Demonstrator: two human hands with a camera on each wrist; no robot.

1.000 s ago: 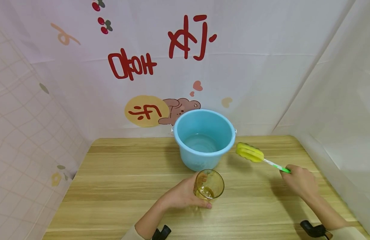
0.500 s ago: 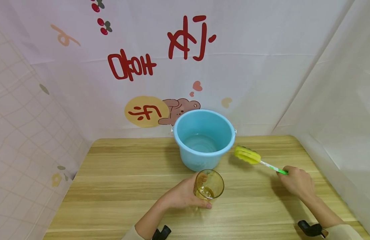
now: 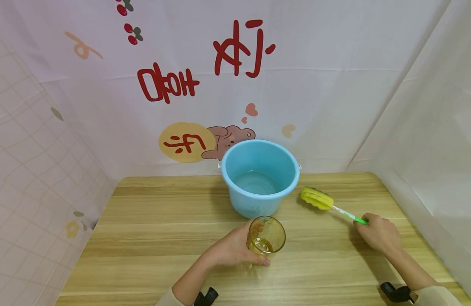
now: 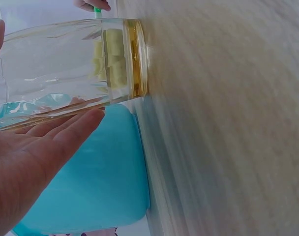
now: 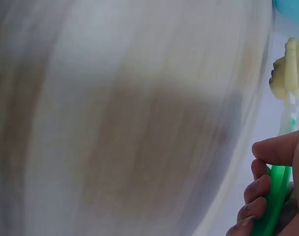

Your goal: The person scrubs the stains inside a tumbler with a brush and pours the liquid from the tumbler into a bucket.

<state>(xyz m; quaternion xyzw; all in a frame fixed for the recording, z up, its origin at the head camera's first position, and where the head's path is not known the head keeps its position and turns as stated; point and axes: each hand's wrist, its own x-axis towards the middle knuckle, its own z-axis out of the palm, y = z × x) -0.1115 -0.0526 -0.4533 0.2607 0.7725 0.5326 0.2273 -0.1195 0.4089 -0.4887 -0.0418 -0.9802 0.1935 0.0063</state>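
Observation:
An amber-tinted drinking glass (image 3: 271,233) stands upright on the table, near its middle. My left hand (image 3: 233,246) holds it from the left, thumb on the near side and fingers on the far side. In the left wrist view the base of the glass (image 4: 137,59) meets the tabletop. On the right, my right hand (image 3: 378,233) grips the green handle of a sponge cup brush (image 3: 317,198). Its yellow sponge head points left, right of the bucket. The right wrist view shows fingers and thumb curled round the handle (image 5: 272,201).
A light-blue bucket (image 3: 254,206) with some water in it stands behind the glass, close to the back edge of the wooden table (image 3: 155,238). A white printed curtain (image 3: 334,85) hangs behind and at both sides.
My right hand and the cup brush have shifted a little left and lower. My left hand and the glass stay in place.

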